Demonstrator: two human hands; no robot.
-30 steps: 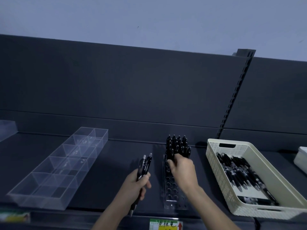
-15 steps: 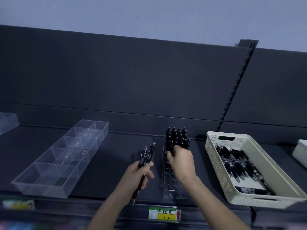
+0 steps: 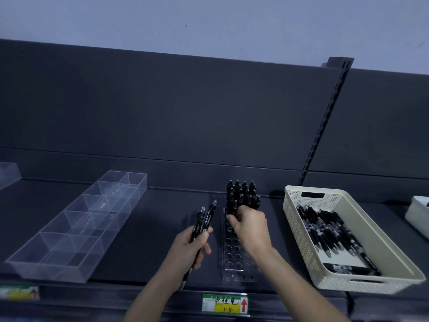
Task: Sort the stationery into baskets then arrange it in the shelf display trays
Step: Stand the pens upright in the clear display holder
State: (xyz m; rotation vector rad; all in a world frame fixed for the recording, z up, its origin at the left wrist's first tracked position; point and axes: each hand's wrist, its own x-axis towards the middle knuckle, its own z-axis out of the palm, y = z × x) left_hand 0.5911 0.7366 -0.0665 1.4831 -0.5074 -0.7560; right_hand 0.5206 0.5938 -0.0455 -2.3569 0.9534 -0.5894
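My left hand grips two black pens upright, their clicker ends pointing up. A clear acrylic pen holder with rows of round holes stands on the dark shelf. Several black pens stand in its back rows; the front holes are bare. My right hand pinches a pen at the front of that standing group, over the holder. A cream perforated basket to the right holds several black pens lying flat.
A long clear divided tray lies on the shelf at left. Another clear tray corner shows at far left, and a white basket at far right. A yellow-green price tag sits on the shelf's front rail.
The view has shifted slightly. My right hand stays at the standing pens in the holder; my left hand keeps the two pens, held a little higher.
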